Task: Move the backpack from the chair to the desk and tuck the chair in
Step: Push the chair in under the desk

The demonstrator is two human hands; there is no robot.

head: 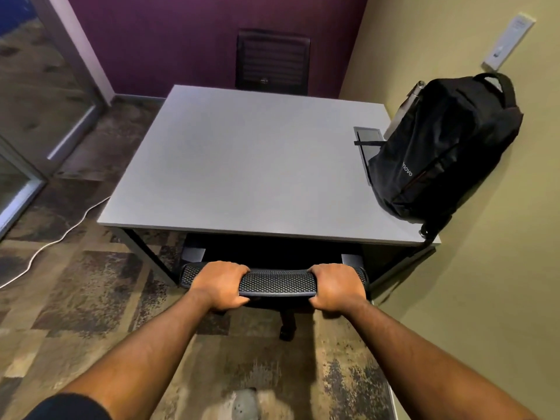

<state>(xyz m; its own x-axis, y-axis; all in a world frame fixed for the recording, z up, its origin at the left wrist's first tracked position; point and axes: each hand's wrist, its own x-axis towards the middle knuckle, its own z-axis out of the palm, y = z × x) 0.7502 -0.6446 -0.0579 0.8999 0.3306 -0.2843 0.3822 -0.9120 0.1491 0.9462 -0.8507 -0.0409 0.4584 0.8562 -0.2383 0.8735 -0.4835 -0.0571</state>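
At the near edge of the grey desk [242,165] we hold the mesh-backed office chair [275,283] w/ both hands. Left hand [219,283] and right hand [335,287] each clamp the top of the backrest, fingers curled over it. Seat sits under the desk. Black Lenovo backpack [442,150] stands on the desk's right side, leaning on the wall, partly over the desk's cable hatch [368,137]. A second chair [272,60] is at the desk's far edge; a white cable [57,237] runs on the carpet left of the desk.

Materials and surface finish

Desk [242,165]: smooth, matt grey top. Backpack [445,150]: black woven cloth, slight sheen. Chair [274,283]: black open mesh on the backrest. Floor [91,298]: rough, patterned carpet. Cable [57,237]: smooth white plastic.
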